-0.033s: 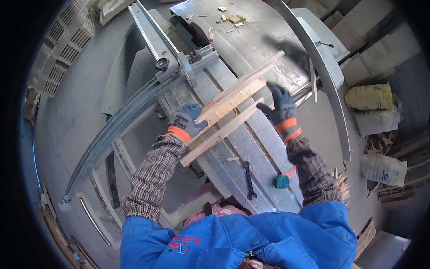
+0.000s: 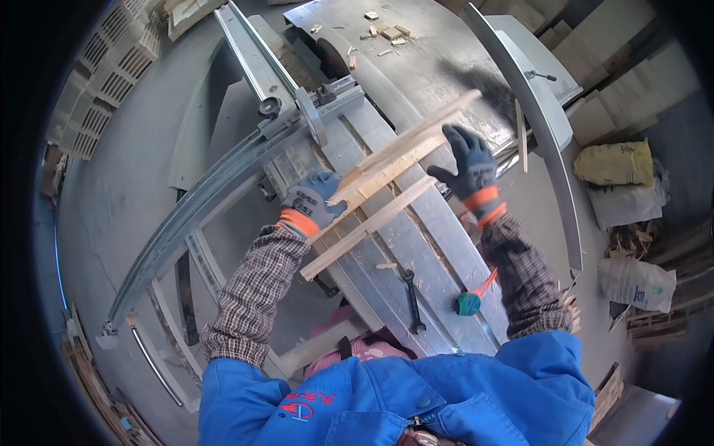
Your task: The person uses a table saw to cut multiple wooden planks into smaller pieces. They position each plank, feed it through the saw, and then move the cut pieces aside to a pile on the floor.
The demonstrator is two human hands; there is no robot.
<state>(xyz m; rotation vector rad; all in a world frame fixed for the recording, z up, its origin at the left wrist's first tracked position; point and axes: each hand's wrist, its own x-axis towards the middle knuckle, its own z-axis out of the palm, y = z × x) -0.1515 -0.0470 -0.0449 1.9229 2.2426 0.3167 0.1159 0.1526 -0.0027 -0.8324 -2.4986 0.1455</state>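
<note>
Gloved in grey with an orange cuff, my left hand is closed on the left part of some long pale wooden strips lying together on the metal saw table. A separate thinner strip lies nearer to me, roughly parallel to them. My right hand, in the same kind of glove, is open by the far right ends of the wood, thumb and fingers apart. Closer to my body, an open-ended wrench and a green and red object rest on the table.
A metal fence rail and a curved-looking long rail run on the left. Wood offcuts lie on the far tabletop. A long metal guide stands at right, with sacks and scrap wood beyond it.
My right hand has shifted slightly right, away from the strips, and its fingers have spread. The strips have tipped or slid a little to the right; my left hand keeps its place.
</note>
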